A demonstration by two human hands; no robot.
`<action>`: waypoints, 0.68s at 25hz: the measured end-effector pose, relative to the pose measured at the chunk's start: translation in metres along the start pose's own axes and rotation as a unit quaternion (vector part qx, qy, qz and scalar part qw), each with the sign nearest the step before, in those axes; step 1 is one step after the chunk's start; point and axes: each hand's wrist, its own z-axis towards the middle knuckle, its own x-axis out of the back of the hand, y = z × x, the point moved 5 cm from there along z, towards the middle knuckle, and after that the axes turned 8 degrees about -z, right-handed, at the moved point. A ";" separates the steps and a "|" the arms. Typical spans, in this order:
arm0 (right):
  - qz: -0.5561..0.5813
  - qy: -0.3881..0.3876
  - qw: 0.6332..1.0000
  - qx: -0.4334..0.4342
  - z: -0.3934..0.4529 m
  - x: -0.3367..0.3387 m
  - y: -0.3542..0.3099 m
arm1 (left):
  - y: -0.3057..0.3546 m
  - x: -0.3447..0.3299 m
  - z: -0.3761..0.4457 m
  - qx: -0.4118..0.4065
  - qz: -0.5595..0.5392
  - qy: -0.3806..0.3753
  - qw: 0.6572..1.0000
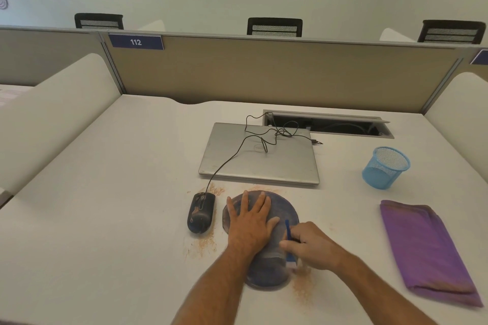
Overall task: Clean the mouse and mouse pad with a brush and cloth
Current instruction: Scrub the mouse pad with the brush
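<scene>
A dark blue mouse pad (284,208) with a wrist rest lies on the white desk. My left hand (249,219) rests flat on it, fingers spread. My right hand (310,244) grips a small blue brush (289,235), whose bristle end touches the pad's right edge. A black wired mouse (200,212), smeared with tan dust, sits on the desk just left of the pad. A folded purple cloth (425,250) lies at the right. Tan dust (301,287) is scattered on the desk around the pad and the mouse.
A shut silver laptop (260,161) lies behind the pad with the mouse cable (264,137) looped over it. A blue mesh cup (384,167) stands at the right. A cable slot (327,124) is open at the back, before the partition (264,71).
</scene>
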 end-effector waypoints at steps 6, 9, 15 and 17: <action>0.069 0.003 0.997 0.026 -0.026 -0.006 0.007 | 0.000 0.003 -0.001 0.001 -0.008 -0.006 1.000; 0.066 -0.043 0.996 0.035 -0.034 -0.011 0.016 | -0.001 0.003 -0.001 0.007 -0.014 -0.010 1.000; 0.075 0.047 0.989 0.121 -0.048 -0.008 0.006 | -0.001 0.002 -0.001 0.007 -0.012 -0.011 1.000; 0.075 -0.029 0.993 0.092 -0.051 -0.020 0.008 | -0.001 0.002 -0.001 0.007 -0.010 -0.010 1.000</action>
